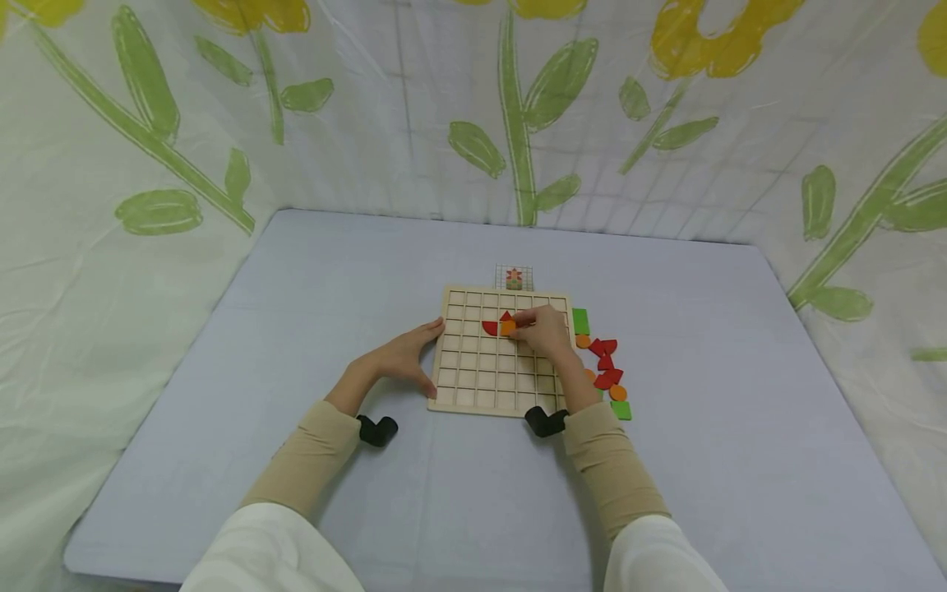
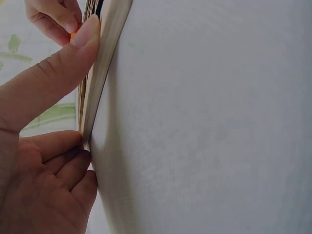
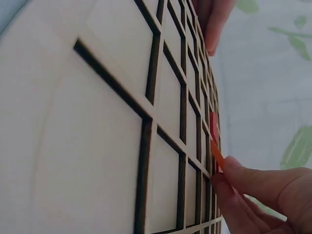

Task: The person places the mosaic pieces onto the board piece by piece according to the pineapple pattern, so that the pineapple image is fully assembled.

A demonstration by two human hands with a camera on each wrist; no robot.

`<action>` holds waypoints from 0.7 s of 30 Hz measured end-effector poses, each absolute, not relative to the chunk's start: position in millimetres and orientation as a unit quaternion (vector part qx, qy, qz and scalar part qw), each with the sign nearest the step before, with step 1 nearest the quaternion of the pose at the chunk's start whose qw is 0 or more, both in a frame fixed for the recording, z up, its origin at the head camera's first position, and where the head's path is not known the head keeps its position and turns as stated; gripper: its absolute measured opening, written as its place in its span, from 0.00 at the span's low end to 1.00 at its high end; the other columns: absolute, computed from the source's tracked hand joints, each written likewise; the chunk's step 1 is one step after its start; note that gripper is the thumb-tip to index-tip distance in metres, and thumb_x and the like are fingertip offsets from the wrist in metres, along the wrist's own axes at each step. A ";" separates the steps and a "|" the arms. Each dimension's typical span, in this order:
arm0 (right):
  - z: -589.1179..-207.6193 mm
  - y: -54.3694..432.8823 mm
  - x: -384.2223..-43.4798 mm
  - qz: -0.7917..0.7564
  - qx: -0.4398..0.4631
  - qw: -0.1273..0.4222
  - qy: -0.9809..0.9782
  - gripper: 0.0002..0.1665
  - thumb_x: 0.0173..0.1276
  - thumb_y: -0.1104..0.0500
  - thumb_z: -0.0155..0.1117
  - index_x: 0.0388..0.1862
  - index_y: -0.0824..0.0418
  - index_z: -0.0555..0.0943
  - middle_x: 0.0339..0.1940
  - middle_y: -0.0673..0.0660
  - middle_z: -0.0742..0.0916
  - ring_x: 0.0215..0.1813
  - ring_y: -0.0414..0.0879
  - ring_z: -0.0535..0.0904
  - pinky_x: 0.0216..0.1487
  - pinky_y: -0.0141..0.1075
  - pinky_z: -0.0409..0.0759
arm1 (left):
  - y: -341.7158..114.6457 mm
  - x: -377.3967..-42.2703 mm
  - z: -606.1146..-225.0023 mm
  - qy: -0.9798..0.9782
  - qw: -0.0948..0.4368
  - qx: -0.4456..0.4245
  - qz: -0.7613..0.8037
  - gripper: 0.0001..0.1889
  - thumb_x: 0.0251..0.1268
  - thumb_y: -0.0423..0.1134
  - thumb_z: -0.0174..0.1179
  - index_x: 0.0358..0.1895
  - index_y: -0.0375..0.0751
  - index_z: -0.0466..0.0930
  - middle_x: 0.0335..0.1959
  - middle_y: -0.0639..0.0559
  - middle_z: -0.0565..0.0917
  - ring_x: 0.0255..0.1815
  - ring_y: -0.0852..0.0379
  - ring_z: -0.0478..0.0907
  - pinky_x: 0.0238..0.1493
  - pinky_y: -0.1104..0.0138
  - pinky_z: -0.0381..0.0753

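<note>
A square wooden grid board [image 1: 469, 398] lies on the table. My right hand [image 1: 545, 332] pinches a thin orange piece [image 1: 507, 328] between thumb and fingers, tilted at the grid in the right wrist view. Its exact outline is partly hidden by the fingertips. A red quarter-round piece [image 1: 490, 328] sits in the cell to its left, and a red pointed piece [image 1: 506, 316] just above. My left hand [image 1: 399, 355] touches the board's left edge, thumb near the lower corner and fingers stretched farther up. In the left wrist view, the thumb and fingertips of that hand [image 2: 48, 180] rest against the rim.
Right of the board lie loose red pieces [image 1: 608, 379], orange discs [image 1: 618, 393] and green squares [image 1: 621, 409], some behind the right forearm. A small pattern card [image 1: 514, 278] lies at the board's far edge. A curtain with painted flowers [image 1: 518, 123] hangs behind the table.
</note>
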State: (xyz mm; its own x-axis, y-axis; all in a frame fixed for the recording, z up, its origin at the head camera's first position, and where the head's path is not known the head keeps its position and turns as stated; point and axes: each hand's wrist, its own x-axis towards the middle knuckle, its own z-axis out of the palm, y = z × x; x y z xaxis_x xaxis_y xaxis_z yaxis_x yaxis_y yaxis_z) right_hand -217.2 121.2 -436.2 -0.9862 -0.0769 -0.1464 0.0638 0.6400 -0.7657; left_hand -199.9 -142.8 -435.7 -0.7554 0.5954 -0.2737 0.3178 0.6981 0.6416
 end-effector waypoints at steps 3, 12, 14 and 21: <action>-435.1 119.1 -217.1 -0.408 -0.008 0.090 0.908 0.18 0.65 0.64 0.68 0.53 0.69 0.83 0.51 0.65 0.85 0.53 0.56 0.80 0.51 0.45 0.80 | -142.9 -199.7 -435.3 0.891 0.236 0.257 0.292 0.61 0.41 0.41 0.80 0.75 0.25 0.46 0.78 0.37 0.45 0.78 0.40 0.42 0.75 0.51 0.48; -432.6 112.7 -215.7 -0.361 -0.014 0.089 0.928 0.18 0.65 0.65 0.67 0.54 0.68 0.83 0.51 0.65 0.85 0.53 0.55 0.81 0.50 0.43 0.81 | -142.4 -199.3 -435.3 0.891 0.237 0.255 0.291 0.61 0.41 0.42 0.79 0.75 0.26 0.46 0.78 0.37 0.45 0.78 0.40 0.42 0.75 0.51 0.48; -432.2 111.6 -215.2 -0.356 -0.014 0.091 0.930 0.18 0.66 0.65 0.66 0.54 0.68 0.83 0.52 0.64 0.85 0.55 0.56 0.80 0.51 0.44 0.81 | -142.4 -199.1 -435.3 0.891 0.237 0.255 0.291 0.61 0.41 0.42 0.79 0.75 0.26 0.46 0.78 0.37 0.45 0.78 0.40 0.42 0.75 0.51 0.48; -431.0 107.9 -213.8 -0.343 -0.018 0.092 0.935 0.17 0.67 0.66 0.64 0.55 0.69 0.82 0.54 0.65 0.84 0.59 0.58 0.78 0.54 0.44 0.80 | -142.7 -199.1 -436.1 0.892 0.235 0.256 0.289 0.61 0.41 0.42 0.80 0.75 0.25 0.46 0.78 0.36 0.45 0.78 0.40 0.42 0.75 0.51 0.49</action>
State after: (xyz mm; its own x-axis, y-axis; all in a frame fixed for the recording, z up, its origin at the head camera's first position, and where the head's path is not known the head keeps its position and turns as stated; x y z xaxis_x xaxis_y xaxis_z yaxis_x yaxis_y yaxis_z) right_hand -213.8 107.9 -431.0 -0.9823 -0.0976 -0.1597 0.0287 0.7644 -0.6441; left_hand -199.1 -142.7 -436.1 -0.7584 0.5929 -0.2709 0.3208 0.7013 0.6366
